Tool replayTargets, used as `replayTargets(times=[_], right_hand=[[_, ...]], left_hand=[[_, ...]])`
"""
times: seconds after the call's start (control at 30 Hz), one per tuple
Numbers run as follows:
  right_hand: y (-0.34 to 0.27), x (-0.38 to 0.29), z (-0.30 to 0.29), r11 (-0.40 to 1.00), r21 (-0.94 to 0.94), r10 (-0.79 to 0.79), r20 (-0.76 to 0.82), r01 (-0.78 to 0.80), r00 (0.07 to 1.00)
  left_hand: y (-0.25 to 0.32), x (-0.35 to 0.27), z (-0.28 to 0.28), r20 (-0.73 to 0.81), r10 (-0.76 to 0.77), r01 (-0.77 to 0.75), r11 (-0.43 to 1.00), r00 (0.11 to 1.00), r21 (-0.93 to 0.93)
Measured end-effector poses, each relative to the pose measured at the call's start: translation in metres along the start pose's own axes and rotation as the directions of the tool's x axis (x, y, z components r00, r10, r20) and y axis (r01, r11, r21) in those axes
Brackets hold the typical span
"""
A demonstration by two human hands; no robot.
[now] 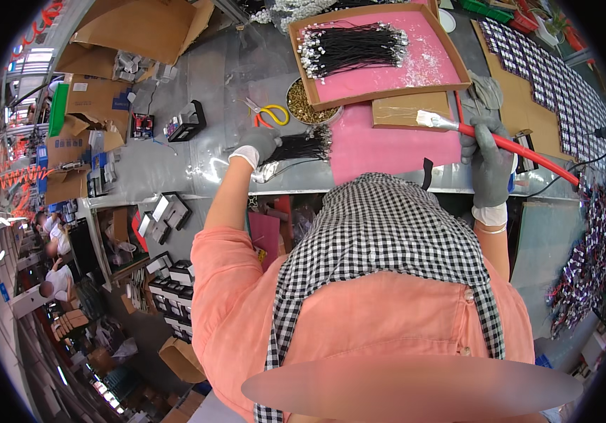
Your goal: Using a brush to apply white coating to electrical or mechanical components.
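A red-handled brush [514, 144] with white-coated bristles is gripped in my right hand [489, 158], which wears a grey glove. The brush points left, its bristles over a flat cardboard piece [409, 110]. At the left, my gloved left hand [260, 144] rests on a bundle of black cables [299, 144], fingers curled over its left end. White connectors show at the bundle's right end, beside a pink sheet [393, 145]. Scissors [267, 112] with yellow and orange handles lie just beyond my left hand, next to a round tub of small brass-coloured parts [303, 103].
Beyond stands a shallow cardboard tray [387, 95], pink-lined, holding more black cables [356, 47]. Black-framed units [185, 121] sit at the left near cardboard boxes [96, 100]. Rows of small modules [551, 84] cover cardboard at the right, with a tangled wire heap [586, 259] nearer me.
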State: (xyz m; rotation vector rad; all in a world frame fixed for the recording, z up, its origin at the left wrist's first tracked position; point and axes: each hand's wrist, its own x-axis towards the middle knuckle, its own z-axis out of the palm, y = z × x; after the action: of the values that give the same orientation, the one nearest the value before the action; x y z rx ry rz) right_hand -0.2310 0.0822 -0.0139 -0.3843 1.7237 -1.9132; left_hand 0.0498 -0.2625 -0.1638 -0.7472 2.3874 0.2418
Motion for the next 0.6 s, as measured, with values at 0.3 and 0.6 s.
replayTargets(times=[0.3,0.6], right_hand=[[-0.001,0.013,0.017,0.998,-0.043,-0.035,0.066,0.038,0.997],[0.002,0.034,0.051,0.996,-0.086,-0.012,0.29,0.039,0.957]], left_hand=[[-0.003,-0.001,-0.026,-0.056,0.017,-0.014,0.998,0.998,0.067],[0.044,-0.064,-0.095,-0.456,-0.234,-0.172,0.706,0.858,-0.687]])
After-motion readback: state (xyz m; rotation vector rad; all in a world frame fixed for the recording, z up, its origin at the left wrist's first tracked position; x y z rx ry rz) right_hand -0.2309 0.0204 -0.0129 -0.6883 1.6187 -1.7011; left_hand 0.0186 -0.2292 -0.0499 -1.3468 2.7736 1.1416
